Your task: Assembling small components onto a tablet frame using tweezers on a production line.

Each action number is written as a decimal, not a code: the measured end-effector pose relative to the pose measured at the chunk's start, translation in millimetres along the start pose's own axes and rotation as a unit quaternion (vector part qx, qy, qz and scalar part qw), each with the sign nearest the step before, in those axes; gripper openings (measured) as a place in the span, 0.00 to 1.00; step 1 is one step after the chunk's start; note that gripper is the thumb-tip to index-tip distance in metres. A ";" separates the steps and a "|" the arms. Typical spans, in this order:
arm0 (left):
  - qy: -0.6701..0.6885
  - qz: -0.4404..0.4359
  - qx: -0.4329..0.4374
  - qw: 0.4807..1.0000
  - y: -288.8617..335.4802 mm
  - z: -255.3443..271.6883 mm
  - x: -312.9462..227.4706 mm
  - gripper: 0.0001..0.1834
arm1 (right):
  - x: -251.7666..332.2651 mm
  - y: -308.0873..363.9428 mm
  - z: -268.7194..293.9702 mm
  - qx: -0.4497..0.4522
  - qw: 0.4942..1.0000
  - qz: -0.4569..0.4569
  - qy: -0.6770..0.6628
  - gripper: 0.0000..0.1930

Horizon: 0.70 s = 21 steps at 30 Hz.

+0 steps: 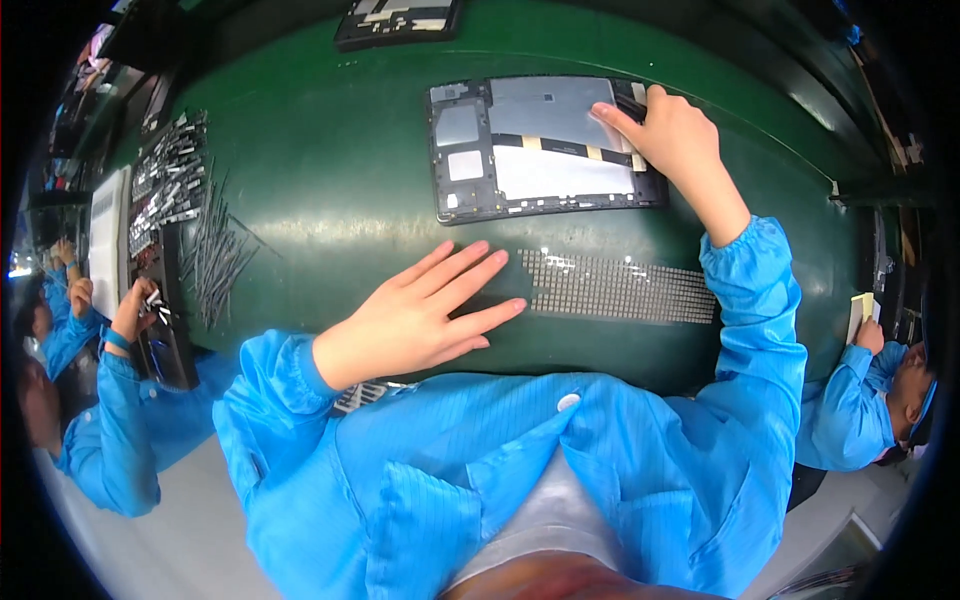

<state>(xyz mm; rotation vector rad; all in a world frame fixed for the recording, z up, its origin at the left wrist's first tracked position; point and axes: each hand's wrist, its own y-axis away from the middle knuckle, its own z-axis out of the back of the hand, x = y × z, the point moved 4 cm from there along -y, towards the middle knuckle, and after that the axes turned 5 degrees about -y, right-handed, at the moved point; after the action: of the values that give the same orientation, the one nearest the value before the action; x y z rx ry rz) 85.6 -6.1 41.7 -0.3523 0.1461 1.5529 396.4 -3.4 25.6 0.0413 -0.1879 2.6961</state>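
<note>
A black tablet housing [565, 175] lies on the green tabletop [330, 200], its silver and white inner panels facing up and a dark strip with pale tapes running across it. My right hand [680, 140] grips its right end, with the thumb over the inner side and the fingers at the far corner, partly hidden. Close to my body, a clear sheet of small grey square pads [620, 288] lies beneath my right sleeve's edge. My left hand [415, 315] hovers or rests flat beside the sheet's left end, fingers spread, holding nothing.
At left lie a heap of black-and-silver strips [170, 185] and a pile of thin dark strips [215, 260]. Another tablet part [400, 20] sits at the far edge. Co-workers in blue sleeves [110, 420] work at left and right. Some metallic pieces [360, 397] show by my left cuff.
</note>
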 end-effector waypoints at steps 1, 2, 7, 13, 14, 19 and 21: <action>-0.020 -0.005 0.018 1.000 0.4 -6.9 -3.7 0.30 | 0.7 1.5 1.6 0.006 1.000 0.004 -0.001 0.41; -0.040 -0.012 0.036 0.998 0.5 -14.1 -7.1 0.32 | -1.2 2.2 5.7 0.030 0.999 0.003 -0.009 0.41; -0.088 0.012 0.035 0.995 -5.0 -34.1 -14.0 0.37 | -9.8 11.2 37.1 -0.082 0.965 0.088 -0.232 0.19; -0.071 0.063 0.009 0.995 -15.2 -36.9 -13.1 0.41 | 19.7 78.5 50.5 -0.046 0.887 0.166 -0.429 0.10; -0.062 0.070 0.011 0.996 -16.8 -38.9 -13.7 0.41 | 22.7 88.5 43.3 0.013 0.849 0.136 -0.510 0.10; -0.070 0.080 -0.017 0.994 -24.4 -43.8 -11.2 0.42 | 49.5 114.7 3.0 0.152 0.699 0.000 -0.699 0.10; -0.078 0.087 -0.026 0.993 -23.3 -46.8 -12.5 0.42 | 51.7 122.1 -7.2 0.174 0.670 -0.047 -0.720 0.11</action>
<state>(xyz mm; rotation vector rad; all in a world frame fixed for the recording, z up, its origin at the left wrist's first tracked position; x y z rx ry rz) 114.4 -32.2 4.5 -0.2624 0.0135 1.7527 297.7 -90.0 6.1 2.1731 -0.0935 1.8589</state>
